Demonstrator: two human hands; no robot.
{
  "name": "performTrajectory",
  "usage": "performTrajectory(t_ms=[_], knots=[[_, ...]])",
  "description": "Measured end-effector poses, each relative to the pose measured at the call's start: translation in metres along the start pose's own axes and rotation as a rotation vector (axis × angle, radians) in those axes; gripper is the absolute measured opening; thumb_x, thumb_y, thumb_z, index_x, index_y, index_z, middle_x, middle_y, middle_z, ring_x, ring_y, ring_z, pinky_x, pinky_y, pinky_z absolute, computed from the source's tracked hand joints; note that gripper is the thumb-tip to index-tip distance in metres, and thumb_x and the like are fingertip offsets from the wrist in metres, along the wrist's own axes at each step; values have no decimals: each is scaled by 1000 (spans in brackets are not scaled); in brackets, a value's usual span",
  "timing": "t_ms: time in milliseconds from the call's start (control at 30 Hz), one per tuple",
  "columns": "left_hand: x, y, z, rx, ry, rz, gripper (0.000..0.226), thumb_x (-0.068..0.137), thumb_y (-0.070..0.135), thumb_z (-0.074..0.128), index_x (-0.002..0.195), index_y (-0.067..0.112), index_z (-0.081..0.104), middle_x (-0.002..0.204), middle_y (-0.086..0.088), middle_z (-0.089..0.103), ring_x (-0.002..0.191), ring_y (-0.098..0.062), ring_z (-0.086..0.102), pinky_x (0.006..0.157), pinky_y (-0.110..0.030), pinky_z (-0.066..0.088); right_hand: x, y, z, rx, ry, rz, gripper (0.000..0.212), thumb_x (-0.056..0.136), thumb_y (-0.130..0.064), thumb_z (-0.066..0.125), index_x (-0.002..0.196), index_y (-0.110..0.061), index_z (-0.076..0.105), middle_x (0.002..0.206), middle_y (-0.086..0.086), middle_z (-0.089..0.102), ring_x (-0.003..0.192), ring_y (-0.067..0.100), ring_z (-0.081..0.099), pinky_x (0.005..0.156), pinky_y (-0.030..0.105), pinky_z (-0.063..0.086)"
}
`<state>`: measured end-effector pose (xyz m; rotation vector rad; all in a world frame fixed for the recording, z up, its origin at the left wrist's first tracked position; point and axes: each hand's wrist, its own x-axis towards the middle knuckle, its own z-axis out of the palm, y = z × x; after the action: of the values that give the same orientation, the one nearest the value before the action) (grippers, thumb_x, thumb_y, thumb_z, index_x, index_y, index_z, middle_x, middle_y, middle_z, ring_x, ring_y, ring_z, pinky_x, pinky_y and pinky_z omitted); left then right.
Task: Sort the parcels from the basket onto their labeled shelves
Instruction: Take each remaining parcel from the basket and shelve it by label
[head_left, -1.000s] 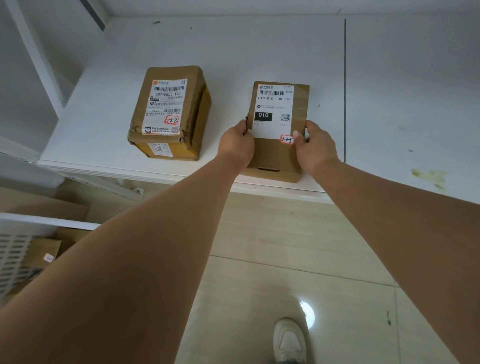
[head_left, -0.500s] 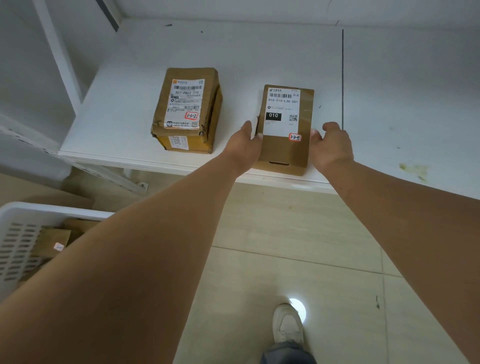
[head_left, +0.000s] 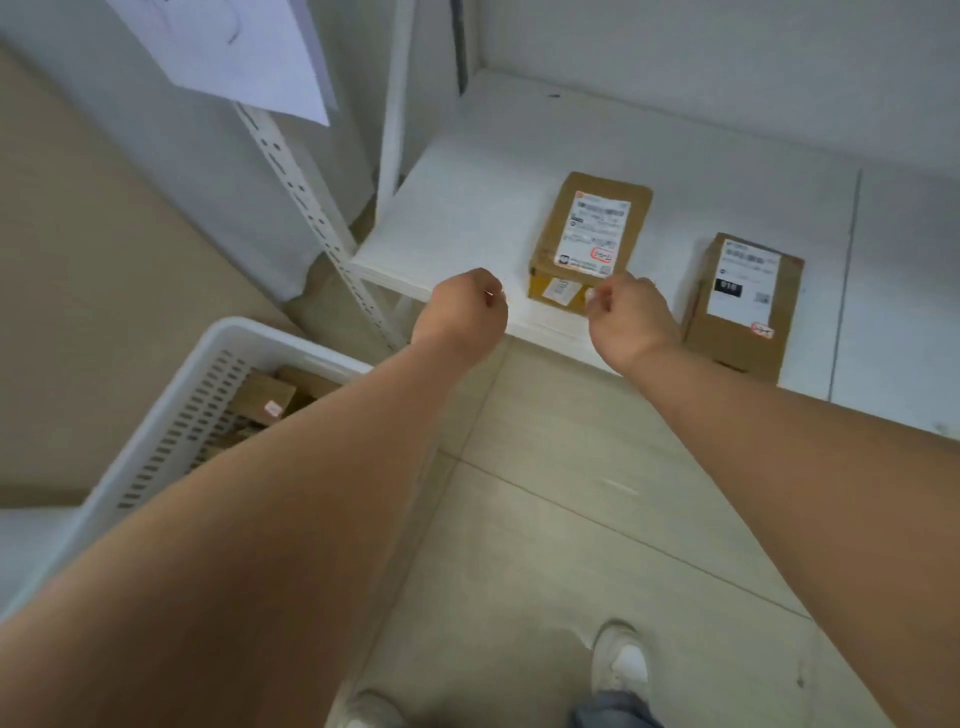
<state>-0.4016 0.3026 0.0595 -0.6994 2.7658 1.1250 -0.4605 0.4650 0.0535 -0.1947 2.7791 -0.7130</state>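
Two brown cardboard parcels are seen lying flat on the white shelf (head_left: 467, 218). The flatter parcel (head_left: 743, 306) sits at the right, its near end close to the shelf's front edge; a white shipping label with a black block and a small code square covers its top, and a small red-and-white sticker is stuck near the label's lower right corner. The bulkier parcel (head_left: 589, 234) lies to its left, apart from it, wrapped in tape, with a white label, a red-outlined sticker and a second small label on its near face. The print is blurred and cannot be read.

The left hand (head_left: 462, 317) is held over the shelf's front edge with its fingers curled inward and nothing gripped. The right hand (head_left: 626, 317) is likewise loosely curled and empty, in front of the bulkier parcel's near corner; whether it touches the parcel cannot be told.

Bare shelf surface is left to the left of the bulkier parcel and behind both. A perforated upright (head_left: 311, 208) stands at the shelf's left corner. The white basket (head_left: 156, 441), slotted along its wall, stands at lower left with more brown parcels (head_left: 262, 397) inside.
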Motion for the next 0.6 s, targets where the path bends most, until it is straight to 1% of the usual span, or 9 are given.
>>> performTrajectory(t_ms=[100,200,300,400,467,500,567,600], knots=[[-19,-56,-52,49,74,-41,26,96,24,42,110,16,62,98,-2,62,89,-23,58,76,-33,50,-13,-69,36,-24,-65,-114,31,102,-29,39,116,-9,59,122,16,56,113,33,52,81,33,40],[-43,-120,-101,60,167,-109,23,97,26,44,106,17,63,90,2,59,81,-19,56,67,-29,42,-32,-135,78,-54,-136,-211,32,102,-30,38,118,-10,56,123,15,52,113,33,50,81,35,40],[-71,-185,-148,70,225,-215,25,97,29,44,110,19,63,86,2,60,81,-21,59,67,-31,47,-56,-199,122,-108,-191,-340,33,102,-32,38,117,-10,57,121,14,53,110,32,52,85,39,44],[-101,-247,-186,35,340,-307,23,96,28,47,107,19,64,82,2,59,76,-22,61,67,-33,51,-81,-252,161,-169,-238,-457,36,103,-35,35,113,-10,59,117,14,55,107,32,54,86,40,46],[-119,-284,-203,-4,402,-378,22,95,28,48,109,20,63,84,4,58,74,-19,59,70,-37,57,-95,-278,183,-197,-276,-494,37,103,-35,35,116,-10,58,118,15,54,109,33,52,89,40,44],[-128,-301,-209,-10,414,-409,23,96,29,48,110,21,63,90,2,61,76,-18,59,71,-38,58,-100,-288,193,-211,-290,-502,36,103,-35,35,117,-10,58,119,15,54,110,33,52,91,41,45],[-145,-333,-217,-3,415,-458,25,96,30,47,113,20,63,103,-4,65,79,-18,57,70,-36,57,-107,-303,210,-242,-307,-505,35,102,-35,36,118,-11,58,120,14,53,109,32,53,93,46,46],[-153,-347,-219,1,409,-476,26,96,30,47,114,20,63,106,-5,66,79,-18,57,70,-35,56,-109,-309,218,-256,-314,-503,35,102,-35,37,118,-11,58,120,14,53,108,32,54,92,46,47]])
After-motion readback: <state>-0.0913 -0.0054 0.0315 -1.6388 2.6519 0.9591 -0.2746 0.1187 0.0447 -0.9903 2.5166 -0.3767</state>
